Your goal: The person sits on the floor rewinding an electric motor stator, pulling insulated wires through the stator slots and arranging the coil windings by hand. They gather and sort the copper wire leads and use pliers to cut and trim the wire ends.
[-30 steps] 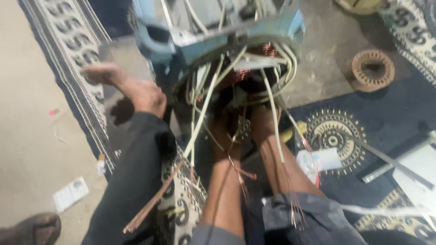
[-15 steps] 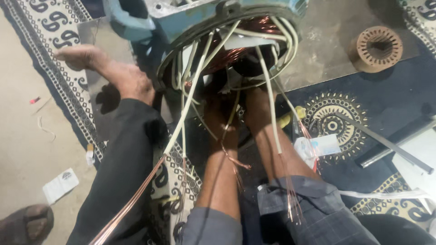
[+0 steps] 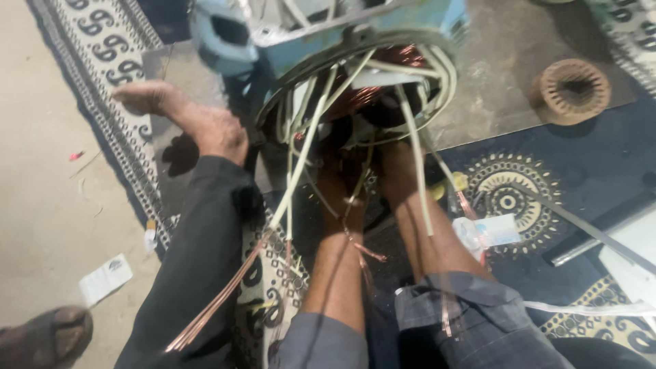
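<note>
Two hands reach into the open mouth of a blue motor housing [image 3: 383, 31] lying at 12 o'clock on the patterned rug [image 3: 102, 41]. The left hand [image 3: 345, 171] and the right hand [image 3: 400, 160] are buried among the windings; blur and wires hide the fingers, so it cannot be told whether they are spread or pinching anything. Copper coils [image 3: 379, 85] fill the bore, and white sleeved leads [image 3: 307, 143] loop out of it toward 6 o'clock. A bundle of bare copper wire [image 3: 219, 301] trails across the dark trouser leg [image 3: 198, 273] toward 7 o'clock. A bare foot [image 3: 184, 116] rests just beside the housing at 9 o'clock, apparently bracing it. A round rusty core [image 3: 570, 89] lies well apart at 2 o'clock, and a metal bar [image 3: 581, 229] lies at 4 o'clock.

Handling, as judged: the housing looks like cast metal, heavy and rigid, best steadied by its outer shell or rim. The coils are stiff yet springy, and their thin coating is likely to scratch; the sleeved leads are soft and limp. Loose wire is best taken as a gathered bunch near the bore, not by single strands, which kink easily.
</note>
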The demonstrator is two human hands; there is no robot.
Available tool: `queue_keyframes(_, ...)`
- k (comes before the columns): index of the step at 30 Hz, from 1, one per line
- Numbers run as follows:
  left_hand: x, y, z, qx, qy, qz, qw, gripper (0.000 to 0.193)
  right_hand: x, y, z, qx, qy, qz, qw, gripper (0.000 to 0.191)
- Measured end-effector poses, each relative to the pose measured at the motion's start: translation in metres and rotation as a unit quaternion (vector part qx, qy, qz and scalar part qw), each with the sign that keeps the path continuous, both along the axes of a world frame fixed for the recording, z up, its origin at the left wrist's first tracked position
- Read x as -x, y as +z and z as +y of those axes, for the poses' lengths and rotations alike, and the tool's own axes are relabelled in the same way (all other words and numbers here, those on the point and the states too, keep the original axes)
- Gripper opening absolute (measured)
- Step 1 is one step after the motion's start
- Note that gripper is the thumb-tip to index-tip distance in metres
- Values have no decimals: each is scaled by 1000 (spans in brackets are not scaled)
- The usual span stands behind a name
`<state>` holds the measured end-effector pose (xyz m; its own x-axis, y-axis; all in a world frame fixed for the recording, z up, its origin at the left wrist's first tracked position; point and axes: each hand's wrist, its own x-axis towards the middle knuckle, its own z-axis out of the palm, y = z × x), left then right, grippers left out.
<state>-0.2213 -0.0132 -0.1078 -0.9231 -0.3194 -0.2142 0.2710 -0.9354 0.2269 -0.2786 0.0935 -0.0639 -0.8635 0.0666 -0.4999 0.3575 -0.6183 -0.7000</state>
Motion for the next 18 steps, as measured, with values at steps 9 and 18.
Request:
queue_keyframes(9, -4, 21, -14, 41, -41, 97, 994, 54, 8, -2, 11, -419, 42, 198, 885, 13)
queue_keyframes(18, -43, 57, -3, -64, -84, -48, 993, 45, -3, 21, -1, -566, -26, 188, 802, 23)
